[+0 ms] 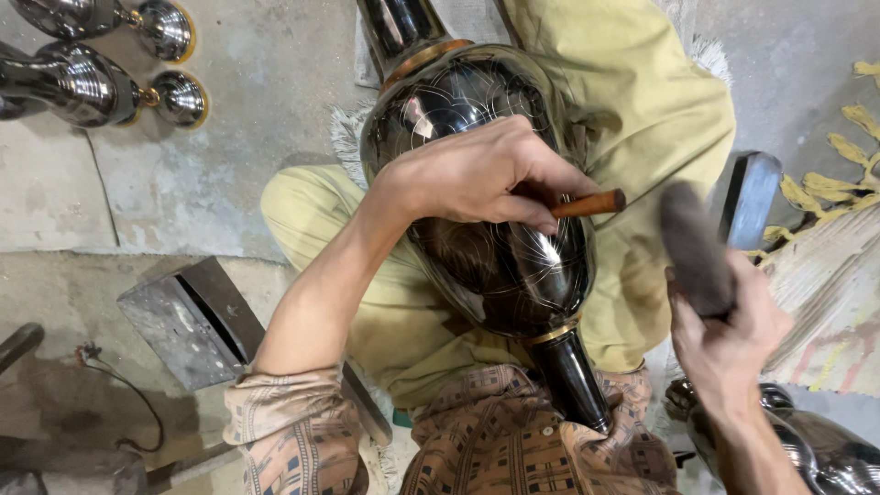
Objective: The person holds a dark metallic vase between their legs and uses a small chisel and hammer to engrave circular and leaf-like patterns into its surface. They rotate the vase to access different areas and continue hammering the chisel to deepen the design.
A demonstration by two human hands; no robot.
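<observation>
Seated on the workshop floor, black metal vase point(495, 247) laid across the lap point(642, 110) in yellow-green trousers, neck toward the chest. Left hand point(477, 179) pressed on the vase's shoulder, fingers closed round a wooden-handled chisel point(588, 203) (tip hidden under the palm, so point of contact impossible to tell). Right hand point(729, 339) raised just to the right, fist tight on the grip of a dark-headed hammer point(694, 249), clear of the chisel's butt. Fine pale lines, arcs and petal shapes, already cut over much of the visible belly; toward the neck and brass collar point(550, 332), plain glossy black left, by the look of it. Similar polished vessels point(101, 60) lying on the concrete, upper left, another at lower right point(825, 454). Grey metal block point(179, 321) nearby.
</observation>
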